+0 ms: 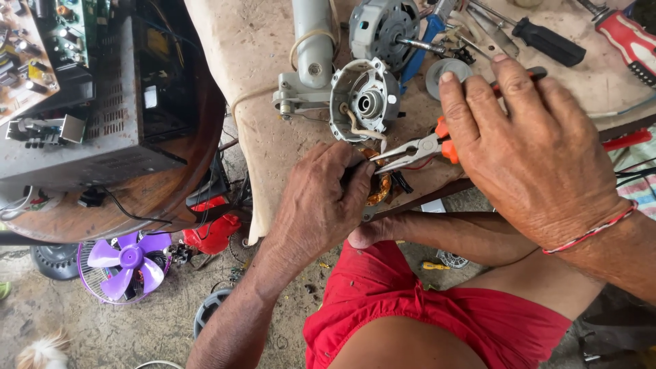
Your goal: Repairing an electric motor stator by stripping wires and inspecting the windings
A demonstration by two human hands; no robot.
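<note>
Pliers (418,148) in right hand (533,147) point left toward copper-wound stator (378,188).

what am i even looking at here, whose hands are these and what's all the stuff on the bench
This is one picture, taken by a camera worn on a person's head, looking down at their own two bare hands and red shorts. No robot is involved.

The right hand holds needle-nose pliers with orange handles, tips pointing at the work. The left hand grips a copper-wound motor coil at the bench edge.

On the cloth-covered bench lie a grey motor housing, a second motor with its shaft, a grey fan neck, a black-handled screwdriver and a red-handled tool.

To the left sits an opened electronics chassis on a round wooden table. Below on the floor stands a small purple fan.
</note>
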